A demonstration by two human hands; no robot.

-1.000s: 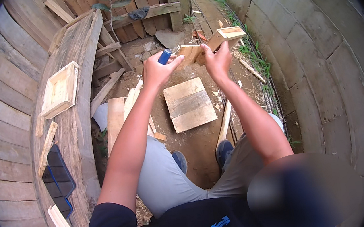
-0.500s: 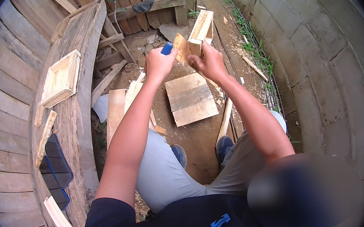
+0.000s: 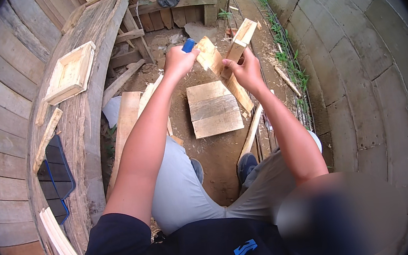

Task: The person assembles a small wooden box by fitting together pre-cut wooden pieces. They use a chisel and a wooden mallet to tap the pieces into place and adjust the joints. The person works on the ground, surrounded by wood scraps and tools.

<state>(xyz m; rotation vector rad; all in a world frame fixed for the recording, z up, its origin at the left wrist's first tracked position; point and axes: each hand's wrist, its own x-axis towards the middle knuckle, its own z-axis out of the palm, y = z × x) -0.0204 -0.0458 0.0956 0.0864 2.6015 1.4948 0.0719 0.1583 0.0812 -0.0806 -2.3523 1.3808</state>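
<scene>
Your left hand is clenched round a blue-handled tool, held out far ahead of you. Your right hand grips a small open wooden frame — tilted, its far end pointing up and right — with a ragged wood offcut pressed between tool and frame. Below both hands, a square plank panel lies flat on the dirt. On the long wooden bench at your left sits a shallow wooden box — well apart from your hands.
</scene>
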